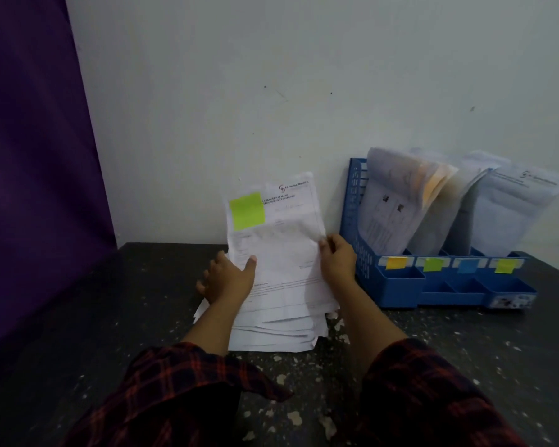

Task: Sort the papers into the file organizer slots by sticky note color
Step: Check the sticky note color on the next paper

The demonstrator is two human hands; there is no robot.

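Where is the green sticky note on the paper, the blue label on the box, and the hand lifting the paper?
green sticky note [247, 211], head view, middle of the note.
blue label [466, 266], head view, middle of the label on the organizer's front.
right hand [339, 254], head view, back of the hand.

A person's two forearms are bare from wrist to elbow, with the sleeves [188, 391] of a dark navy shirt checked in red-orange plaid pushed up loosely and the left cuff hanging open in a flap.
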